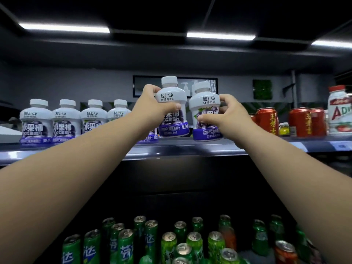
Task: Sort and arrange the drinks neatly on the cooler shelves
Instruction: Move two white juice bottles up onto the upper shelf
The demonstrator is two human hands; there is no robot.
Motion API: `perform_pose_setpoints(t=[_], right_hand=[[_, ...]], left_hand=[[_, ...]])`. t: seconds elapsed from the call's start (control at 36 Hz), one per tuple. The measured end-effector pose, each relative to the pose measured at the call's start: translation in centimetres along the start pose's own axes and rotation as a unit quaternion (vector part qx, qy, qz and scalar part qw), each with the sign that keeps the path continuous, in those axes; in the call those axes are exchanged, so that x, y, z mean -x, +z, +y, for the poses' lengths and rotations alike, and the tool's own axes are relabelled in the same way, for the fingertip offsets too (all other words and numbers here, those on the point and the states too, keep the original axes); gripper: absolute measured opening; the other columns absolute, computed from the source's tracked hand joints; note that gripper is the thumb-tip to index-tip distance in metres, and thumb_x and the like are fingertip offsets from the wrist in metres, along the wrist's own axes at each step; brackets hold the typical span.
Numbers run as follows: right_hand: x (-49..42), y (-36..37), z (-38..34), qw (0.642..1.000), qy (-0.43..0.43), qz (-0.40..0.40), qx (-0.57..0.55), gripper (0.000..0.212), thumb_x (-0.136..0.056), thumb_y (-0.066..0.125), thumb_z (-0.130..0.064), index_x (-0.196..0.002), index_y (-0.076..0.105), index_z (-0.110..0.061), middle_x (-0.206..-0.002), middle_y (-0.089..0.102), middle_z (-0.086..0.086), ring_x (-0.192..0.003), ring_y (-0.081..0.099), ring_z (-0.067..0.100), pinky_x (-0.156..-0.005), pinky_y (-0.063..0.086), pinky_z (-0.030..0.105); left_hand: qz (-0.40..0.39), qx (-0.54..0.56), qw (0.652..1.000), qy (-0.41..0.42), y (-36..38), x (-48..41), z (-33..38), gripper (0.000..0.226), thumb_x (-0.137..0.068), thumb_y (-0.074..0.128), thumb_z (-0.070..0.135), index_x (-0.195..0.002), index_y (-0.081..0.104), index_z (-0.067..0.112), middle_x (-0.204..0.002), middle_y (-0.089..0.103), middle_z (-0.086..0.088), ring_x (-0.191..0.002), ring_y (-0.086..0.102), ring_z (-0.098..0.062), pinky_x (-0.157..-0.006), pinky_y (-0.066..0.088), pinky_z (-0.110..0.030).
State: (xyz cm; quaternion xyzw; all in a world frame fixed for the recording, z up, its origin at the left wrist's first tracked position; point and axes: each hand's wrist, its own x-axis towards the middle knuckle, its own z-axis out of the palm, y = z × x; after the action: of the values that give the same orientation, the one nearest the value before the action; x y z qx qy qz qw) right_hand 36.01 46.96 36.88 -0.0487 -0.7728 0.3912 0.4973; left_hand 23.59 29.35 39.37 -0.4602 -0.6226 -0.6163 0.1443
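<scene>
Both arms reach up to the top cooler shelf [171, 149]. My left hand [154, 103] grips a white grape-juice bottle [173, 103] with a purple label and white cap, raised slightly above the shelf. My right hand [224, 113] grips a second, identical bottle [204, 103] just to the right, its base at the shelf's surface. The two bottles stand upright and nearly touch. To the left, a row of several matching bottles [66, 121] lines the same shelf; another one [150, 137] is mostly hidden behind my left forearm.
Red herbal-tea cans [266, 121] and a white and red AD milk bottle [340, 109] stand at the shelf's right end. On the lower shelf sit several green soda cans [125, 242], green bottles [260, 237] and a red can [285, 252].
</scene>
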Motion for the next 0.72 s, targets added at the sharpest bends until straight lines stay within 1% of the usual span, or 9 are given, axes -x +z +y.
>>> perform_pose_setpoints(t=[0.06, 0.17, 0.22, 0.28, 0.33, 0.39, 0.53, 0.61, 0.72], right_hand=[[-1.1, 0.1, 0.7, 1.0, -0.002, 0.012, 0.0, 0.072, -0.071, 0.091, -0.024, -0.131, 0.052, -0.027, -0.11, 0.071, -0.003, -0.095, 0.073, 0.017, -0.082, 0.063, 0.041], [-3.1, 0.7, 2.3, 0.999, -0.008, 0.043, 0.001, 0.071, -0.07, 0.091, -0.027, -0.13, 0.052, -0.029, -0.109, 0.07, -0.006, -0.097, 0.071, 0.018, -0.087, 0.061, 0.043], [-4.0, 1.1, 3.1, 0.999, -0.012, 0.052, 0.003, 0.07, -0.07, 0.091, -0.028, -0.128, 0.053, -0.031, -0.108, 0.071, -0.008, -0.098, 0.07, 0.016, -0.09, 0.059, 0.045], [-4.7, 1.5, 3.7, 0.998, -0.016, 0.054, 0.007, 0.071, -0.07, 0.09, -0.029, -0.129, 0.05, -0.033, -0.11, 0.07, -0.009, -0.101, 0.068, 0.015, -0.092, 0.058, 0.045], [-5.2, 2.0, 4.5, 0.998, -0.023, 0.059, 0.023, 0.077, -0.07, 0.09, -0.032, -0.134, 0.048, -0.032, -0.116, 0.069, -0.008, -0.105, 0.066, 0.015, -0.095, 0.057, 0.044], [-5.5, 2.5, 5.4, 0.997, -0.029, 0.058, 0.039, 0.077, -0.071, 0.089, -0.034, -0.135, 0.048, -0.032, -0.116, 0.068, -0.008, -0.105, 0.065, 0.014, -0.095, 0.056, 0.043], [-6.1, 3.3, 7.8, 0.999, 0.009, 0.052, 0.001, 0.059, -0.07, 0.085, -0.04, -0.118, 0.051, -0.04, -0.108, 0.069, -0.01, -0.1, 0.068, 0.012, -0.093, 0.058, 0.045], [-6.8, 3.6, 8.7, 0.998, 0.021, 0.059, 0.009, 0.064, -0.058, 0.083, -0.052, -0.112, 0.049, -0.048, -0.107, 0.071, -0.011, -0.098, 0.07, 0.014, -0.088, 0.059, 0.047], [-7.6, 3.7, 9.5, 0.998, 0.014, 0.041, 0.05, 0.064, -0.067, 0.087, -0.041, -0.116, 0.046, -0.044, -0.107, 0.068, -0.014, -0.099, 0.067, 0.016, -0.09, 0.057, 0.049]], left_hand=[[0.004, -0.019, 1.0, 0.005, 0.7, -0.9, -0.3, 0.056, -0.081, 0.081, 0.022, -0.122, 0.043, 0.019, -0.107, 0.064, -0.004, -0.091, 0.067, -0.018, -0.078, 0.059, -0.038], [0.011, -0.043, 0.999, 0.009, 2.2, -2.6, -1.4, 0.055, -0.083, 0.079, 0.023, -0.12, 0.039, 0.02, -0.104, 0.061, -0.001, -0.088, 0.065, -0.015, -0.066, 0.056, -0.028], [0.016, -0.062, 0.998, 0.01, 2.9, -3.3, -1.9, 0.055, -0.084, 0.079, 0.023, -0.119, 0.037, 0.024, -0.103, 0.061, 0.0, -0.085, 0.064, -0.013, -0.064, 0.054, -0.028], [0.021, -0.078, 0.997, 0.01, 3.6, -3.9, -2.7, 0.056, -0.084, 0.079, 0.022, -0.119, 0.035, 0.026, -0.104, 0.063, -0.003, -0.087, 0.066, -0.016, -0.07, 0.059, -0.037], [0.027, -0.087, 0.996, 0.007, 4.1, -4.3, -3.4, 0.058, -0.084, 0.079, 0.021, -0.122, 0.035, 0.025, -0.104, 0.065, -0.005, -0.09, 0.068, -0.02, -0.079, 0.06, -0.046], [0.033, -0.092, 0.995, 0.0, 4.5, -4.6, -4.3, 0.061, -0.084, 0.079, 0.021, -0.126, 0.035, 0.023, -0.101, 0.067, -0.004, -0.09, 0.069, -0.022, -0.081, 0.059, -0.048], [0.036, -0.116, 0.992, 0.02, 5.8, -5.2, -6.8, 0.06, -0.081, 0.08, 0.022, -0.123, 0.038, 0.025, -0.102, 0.067, -0.002, -0.091, 0.068, -0.018, -0.082, 0.059, -0.042], [0.049, -0.101, 0.994, 0.014, 6.5, -5.7, -8.1, 0.062, -0.082, 0.08, 0.026, -0.129, 0.04, 0.023, -0.108, 0.066, -0.002, -0.095, 0.065, -0.016, -0.084, 0.057, -0.039], [0.066, -0.109, 0.992, 0.013, 6.9, -6.4, -9.4, 0.06, -0.083, 0.077, 0.031, -0.131, 0.041, 0.025, -0.11, 0.064, 0.003, -0.099, 0.062, -0.015, -0.089, 0.05, -0.036]])
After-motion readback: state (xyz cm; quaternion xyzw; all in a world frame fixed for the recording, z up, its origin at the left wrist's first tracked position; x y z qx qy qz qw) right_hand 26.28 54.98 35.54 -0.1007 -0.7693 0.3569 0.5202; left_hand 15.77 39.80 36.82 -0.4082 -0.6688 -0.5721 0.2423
